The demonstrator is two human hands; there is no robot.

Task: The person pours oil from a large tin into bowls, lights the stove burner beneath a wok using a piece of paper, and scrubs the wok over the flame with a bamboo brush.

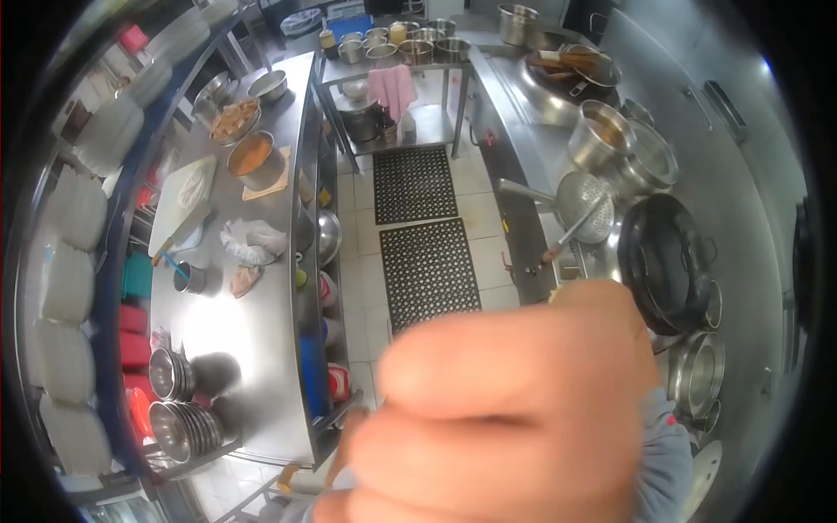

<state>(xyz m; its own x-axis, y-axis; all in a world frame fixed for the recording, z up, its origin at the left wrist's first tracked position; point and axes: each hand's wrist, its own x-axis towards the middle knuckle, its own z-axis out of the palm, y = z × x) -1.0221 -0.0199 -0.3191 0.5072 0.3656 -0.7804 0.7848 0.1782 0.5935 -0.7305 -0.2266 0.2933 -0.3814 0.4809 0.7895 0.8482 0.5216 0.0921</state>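
Observation:
Very close to the camera, my right hand [506, 401] fills the lower middle of the view, blurred. Its fingers are curled in; whatever they hold, if anything, is hidden. The wrist bends back at the right toward a grey sleeve [664, 462]. Behind the curled fingers shows a sliver of skin above a bit of grey cloth, perhaps my left arm; the fingers there are hidden. Beyond the right wrist, a large black wok [667, 261] sits on the stove side.
Along the left runs a steel counter [270, 349] with stacked metal bowls [183, 427], a knife [183, 234] and a pot of orange liquid [253, 157]. Black mats [427, 266] cover the aisle floor. A perforated ladle [586, 207] lies right. Several pots [417, 52] stand on the far table.

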